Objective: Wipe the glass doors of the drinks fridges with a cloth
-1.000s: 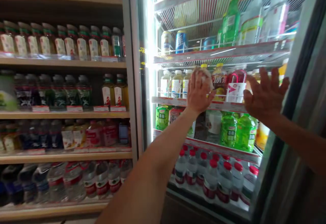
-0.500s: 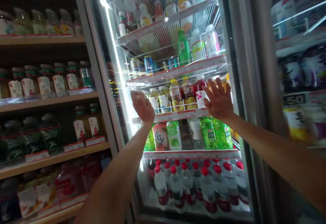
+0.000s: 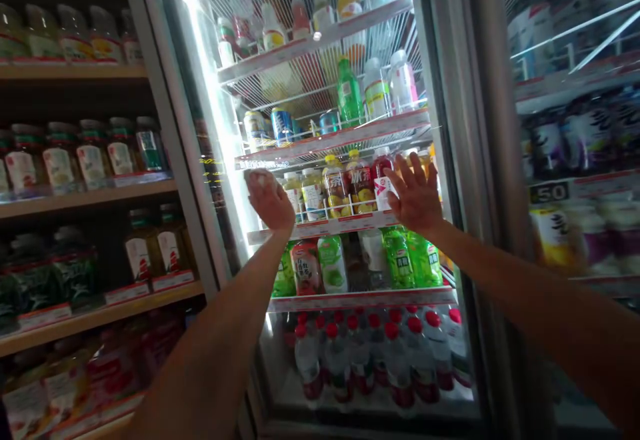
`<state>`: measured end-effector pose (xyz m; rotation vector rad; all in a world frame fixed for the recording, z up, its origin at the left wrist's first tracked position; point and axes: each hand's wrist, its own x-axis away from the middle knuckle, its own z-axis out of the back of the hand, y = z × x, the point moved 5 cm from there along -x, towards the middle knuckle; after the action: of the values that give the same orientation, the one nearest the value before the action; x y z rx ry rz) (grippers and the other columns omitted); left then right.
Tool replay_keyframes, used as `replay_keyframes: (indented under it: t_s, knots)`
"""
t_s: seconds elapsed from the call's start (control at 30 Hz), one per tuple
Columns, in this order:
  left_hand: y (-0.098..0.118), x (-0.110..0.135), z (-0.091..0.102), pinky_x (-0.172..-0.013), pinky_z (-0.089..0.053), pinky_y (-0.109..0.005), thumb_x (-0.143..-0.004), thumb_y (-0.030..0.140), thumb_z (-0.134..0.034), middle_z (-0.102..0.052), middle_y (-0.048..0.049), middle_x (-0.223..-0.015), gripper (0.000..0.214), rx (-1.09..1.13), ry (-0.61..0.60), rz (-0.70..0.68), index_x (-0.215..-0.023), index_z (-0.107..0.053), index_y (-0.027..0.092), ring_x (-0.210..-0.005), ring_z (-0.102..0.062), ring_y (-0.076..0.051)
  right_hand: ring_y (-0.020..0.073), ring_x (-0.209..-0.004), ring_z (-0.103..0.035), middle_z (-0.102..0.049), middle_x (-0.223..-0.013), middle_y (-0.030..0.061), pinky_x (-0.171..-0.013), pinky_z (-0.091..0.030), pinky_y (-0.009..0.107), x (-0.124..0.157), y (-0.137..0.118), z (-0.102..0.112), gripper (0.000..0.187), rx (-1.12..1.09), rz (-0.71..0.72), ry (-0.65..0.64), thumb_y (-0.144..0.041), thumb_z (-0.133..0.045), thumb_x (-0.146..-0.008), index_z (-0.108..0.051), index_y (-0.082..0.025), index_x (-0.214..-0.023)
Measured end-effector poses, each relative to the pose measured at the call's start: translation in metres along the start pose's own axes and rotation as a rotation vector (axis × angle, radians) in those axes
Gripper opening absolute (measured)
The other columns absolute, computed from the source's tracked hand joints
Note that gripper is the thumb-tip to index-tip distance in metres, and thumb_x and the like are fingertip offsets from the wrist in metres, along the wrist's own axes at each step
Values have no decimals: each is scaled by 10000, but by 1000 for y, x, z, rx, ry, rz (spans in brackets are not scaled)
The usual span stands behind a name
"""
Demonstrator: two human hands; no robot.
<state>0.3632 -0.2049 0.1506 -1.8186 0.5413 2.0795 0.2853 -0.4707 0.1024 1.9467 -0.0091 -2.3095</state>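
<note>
My left hand (image 3: 271,201) is closed on a small white cloth (image 3: 257,176) and presses it against the glass door (image 3: 450,93) of a lit drinks fridge, near the door's left edge. My right hand (image 3: 416,195) lies flat on the same glass farther right, fingers spread and holding nothing. Behind the glass between my hands stand bottles of yellow and red drinks (image 3: 350,187) on a wire shelf (image 3: 330,227). Green bottles (image 3: 410,257) fill the shelf below.
Red-capped water bottles (image 3: 370,353) fill the fridge's bottom shelf, and cans (image 3: 283,125) stand higher up. Open wooden shelves (image 3: 90,190) of bottled drinks run along the left. A second glass-fronted fridge (image 3: 575,160) stands to the right.
My left hand has slid the cloth leftward across the glass, from the middle to the left edge. My right hand stays flat on the glass. The view has swung right and back.
</note>
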Motion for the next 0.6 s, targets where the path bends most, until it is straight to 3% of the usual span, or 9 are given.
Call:
replay_keyframes:
  t_s: [0.07,0.13,0.2,0.27,0.37,0.43,0.5,0.6]
  knots:
    - [39,8,-8,-1133,-225,-473,-877,191,-330,-264,-67,-1501,449,25,18,-88,-1314,-432,189,-1415,-106,-211,270,-1405,-117,-284,-1493,23,-1111,-124,544,0,0,1,478,6,2,-5,-356,-365,-876,-413,-249,-1340]
    - [84,21,-21,-1139,-210,-450,-870,233,-392,-302,-29,-1488,404,60,-76,-348,-1260,-496,230,-1414,-116,-205,263,-1405,-122,-286,-1493,22,-1114,-125,533,0,1,1,473,15,10,4,-363,-357,-880,-417,-251,-1336]
    - [104,29,-26,-1144,-185,-448,-869,253,-415,-328,-17,-1476,389,82,-143,-504,-1246,-513,253,-1410,-141,-204,260,-1404,-129,-290,-1491,31,-1116,-124,527,1,1,1,468,25,24,19,-362,-344,-886,-428,-243,-1330]
    - [88,24,-22,-1144,-175,-452,-867,254,-424,-338,-32,-1470,390,83,-130,-435,-1246,-514,252,-1401,-180,-210,258,-1404,-129,-297,-1487,39,-1114,-129,529,2,2,0,464,29,35,30,-355,-329,-891,-434,-236,-1328]
    - [22,6,-5,-1123,-217,-468,-856,236,-431,-309,-98,-1479,407,59,24,-36,-1254,-506,194,-1386,-227,-236,258,-1405,-125,-304,-1483,46,-1110,-140,531,3,2,-1,467,31,49,42,-354,-320,-894,-432,-232,-1330]
    - [-8,-1,4,-1097,-257,-488,-851,211,-422,-275,-149,-1485,421,39,132,183,-1261,-490,143,-1387,-217,-258,260,-1404,-129,-303,-1484,44,-1108,-144,536,3,2,-1,470,29,55,56,-358,-321,-894,-424,-234,-1336]
    - [-5,0,4,-1082,-273,-497,-851,186,-405,-266,-165,-1485,429,34,157,193,-1270,-477,133,-1396,-190,-263,261,-1404,-129,-294,-1488,40,-1106,-146,539,4,2,-1,473,31,60,66,-358,-321,-895,-414,-237,-1343]
    - [55,15,-12,-1111,-229,-472,-863,193,-388,-297,-107,-1484,428,59,66,-152,-1281,-475,197,-1405,-160,-235,265,-1402,-140,-304,-1483,57,-1105,-148,534,4,2,-1,470,52,86,90,-370,-313,-898,-434,-223,-1329]
